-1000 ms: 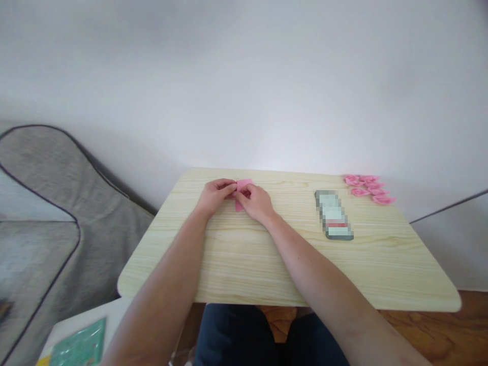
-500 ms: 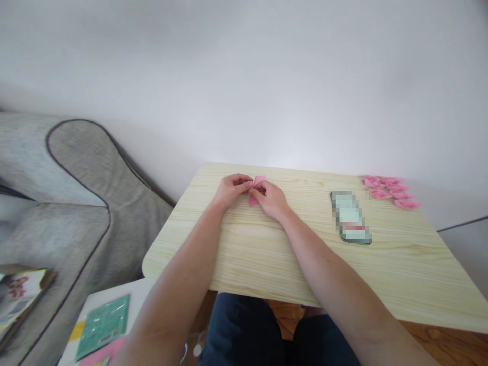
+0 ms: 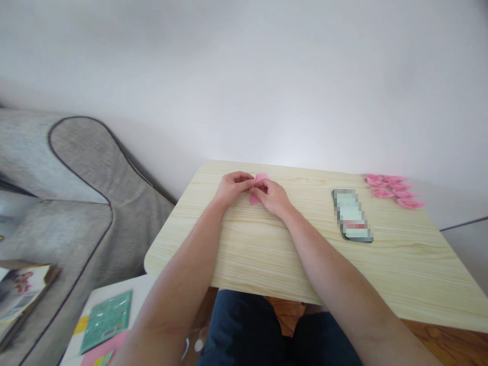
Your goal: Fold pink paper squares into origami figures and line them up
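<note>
A small folded pink paper piece (image 3: 257, 182) rests near the far edge of a light wooden table (image 3: 305, 254). My left hand (image 3: 232, 187) pinches its left side with curled fingers. My right hand (image 3: 273, 196) pinches its right side, and its fingers cover the lower part of the paper. Both hands meet over the piece and rest on the tabletop.
A phone (image 3: 352, 215) lies flat to the right of my hands. Several folded pink paper shapes (image 3: 392, 189) sit at the table's far right corner. A grey sofa (image 3: 61, 203) stands at the left. A green packet (image 3: 107, 320) and coloured paper lie on a low white surface at the lower left.
My view has swung to the left, so the table sits further right in the picture. Both hands stay pinched on the pink paper, which looks narrower than a second ago.
</note>
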A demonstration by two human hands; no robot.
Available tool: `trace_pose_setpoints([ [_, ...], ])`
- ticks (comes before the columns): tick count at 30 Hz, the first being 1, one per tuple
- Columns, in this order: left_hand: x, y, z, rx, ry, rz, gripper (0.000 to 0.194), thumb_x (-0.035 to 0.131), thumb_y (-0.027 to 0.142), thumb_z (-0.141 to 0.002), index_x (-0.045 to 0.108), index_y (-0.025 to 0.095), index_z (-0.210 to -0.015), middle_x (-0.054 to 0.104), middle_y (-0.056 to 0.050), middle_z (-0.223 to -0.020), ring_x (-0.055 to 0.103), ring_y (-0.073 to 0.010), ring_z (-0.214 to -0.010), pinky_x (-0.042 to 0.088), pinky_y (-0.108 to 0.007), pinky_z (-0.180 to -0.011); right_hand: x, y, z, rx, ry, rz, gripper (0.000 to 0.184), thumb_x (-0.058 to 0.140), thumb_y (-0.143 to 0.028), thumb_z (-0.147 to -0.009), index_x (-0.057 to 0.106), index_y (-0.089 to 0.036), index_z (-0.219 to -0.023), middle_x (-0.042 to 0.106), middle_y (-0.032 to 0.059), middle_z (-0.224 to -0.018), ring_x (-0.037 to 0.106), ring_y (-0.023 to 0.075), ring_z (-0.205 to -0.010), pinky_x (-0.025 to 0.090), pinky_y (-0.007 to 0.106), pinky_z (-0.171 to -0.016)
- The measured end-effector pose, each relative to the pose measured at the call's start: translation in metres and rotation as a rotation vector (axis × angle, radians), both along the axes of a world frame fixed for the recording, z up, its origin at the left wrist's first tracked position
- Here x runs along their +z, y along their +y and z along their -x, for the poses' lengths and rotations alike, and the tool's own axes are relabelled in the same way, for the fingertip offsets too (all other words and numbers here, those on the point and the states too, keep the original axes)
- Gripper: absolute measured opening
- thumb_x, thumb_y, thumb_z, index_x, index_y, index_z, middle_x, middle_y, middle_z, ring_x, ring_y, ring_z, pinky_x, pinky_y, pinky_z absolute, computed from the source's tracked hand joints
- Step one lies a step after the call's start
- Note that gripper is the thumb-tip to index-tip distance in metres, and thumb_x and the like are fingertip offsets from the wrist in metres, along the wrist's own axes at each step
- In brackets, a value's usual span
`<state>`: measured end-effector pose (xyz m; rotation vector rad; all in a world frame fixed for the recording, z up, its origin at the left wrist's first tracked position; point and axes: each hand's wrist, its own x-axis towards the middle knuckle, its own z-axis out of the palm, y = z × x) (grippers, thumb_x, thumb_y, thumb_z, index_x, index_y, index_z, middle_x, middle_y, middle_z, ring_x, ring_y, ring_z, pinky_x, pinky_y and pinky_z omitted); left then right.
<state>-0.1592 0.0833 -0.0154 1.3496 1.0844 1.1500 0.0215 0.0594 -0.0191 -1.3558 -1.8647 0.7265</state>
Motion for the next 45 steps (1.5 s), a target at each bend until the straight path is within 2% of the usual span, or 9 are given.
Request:
trace_pose_setpoints([
  [13, -0.0066, 0.0054, 0.0019, 0.012, -0.023, 0.019, 0.043, 0.09, 0.046, -0.067, 0.08, 0.015, -0.095, 0.077, -0.006, -0.088, 0.068, -0.0166, -0.078, 0.058, -0.034, -0.083, -0.0024, 0.0016, -0.0014, 0.018, 0.037, 0.002, 0.017, 0.065, -0.038, -0.095, 0.075, -0.024, -0.096, 0.077, 0.0033, -0.094, 0.067, 0.0187, -0.083, 0.049, 0.033, -0.077],
  [18, -0.0033, 0.0032, -0.0008, 0.016, -0.066, 0.025, 0.041, 0.09, 0.044, -0.066, 0.08, 0.014, -0.092, 0.077, -0.006, -0.087, 0.068, -0.0161, -0.077, 0.057, -0.033, -0.082, -0.0052, 0.0028, -0.0026, 0.023, 0.078, 0.014, 0.021, 0.072, -0.044, -0.089, 0.074, -0.024, -0.094, 0.076, 0.0028, -0.09, 0.067, 0.0185, -0.078, 0.049, 0.033, -0.074],
  [29, -0.0011, 0.0005, -0.0011, 0.031, -0.045, 0.007, 0.038, 0.088, 0.045, -0.069, 0.081, 0.015, -0.091, 0.077, -0.006, -0.086, 0.068, -0.0163, -0.078, 0.056, -0.033, -0.082, -0.0051, 0.0062, -0.0057, 0.037, 0.125, 0.047, 0.014, 0.07, -0.036, -0.088, 0.075, -0.023, -0.091, 0.078, 0.0031, -0.09, 0.068, 0.0189, -0.078, 0.05, 0.035, -0.076],
  [37, 0.0023, -0.0028, -0.0062, 0.017, -0.058, -0.007, 0.028, 0.082, 0.03, -0.068, 0.076, 0.014, -0.09, 0.075, -0.004, -0.08, 0.067, -0.0139, -0.071, 0.054, -0.029, -0.074, -0.0037, 0.0063, -0.0071, 0.023, 0.108, 0.034, 0.033, 0.06, -0.051, -0.094, 0.074, -0.022, -0.087, 0.075, 0.0029, -0.085, 0.062, 0.0191, -0.076, 0.043, 0.033, -0.071],
  [43, 0.0023, -0.0038, -0.0072, -0.031, -0.099, -0.038, 0.046, 0.08, 0.026, -0.07, 0.073, 0.017, -0.115, 0.07, 0.002, -0.067, 0.062, -0.0123, -0.063, 0.051, -0.027, -0.069, -0.0031, 0.0055, -0.0068, 0.05, 0.138, 0.025, 0.034, 0.056, -0.051, -0.096, 0.073, -0.023, -0.086, 0.072, 0.0018, -0.083, 0.061, 0.019, -0.076, 0.042, 0.033, -0.072],
  [45, 0.0025, -0.004, -0.007, -0.038, -0.1, -0.05, 0.038, 0.079, 0.027, -0.07, 0.076, 0.017, -0.107, 0.072, 0.0, -0.073, 0.063, -0.0131, -0.066, 0.052, -0.028, -0.07, -0.0013, 0.0034, -0.0065, 0.063, 0.183, 0.03, 0.032, 0.061, -0.052, -0.093, 0.07, -0.023, -0.084, 0.07, 0.0011, -0.081, 0.059, 0.018, -0.073, 0.043, 0.033, -0.07],
])
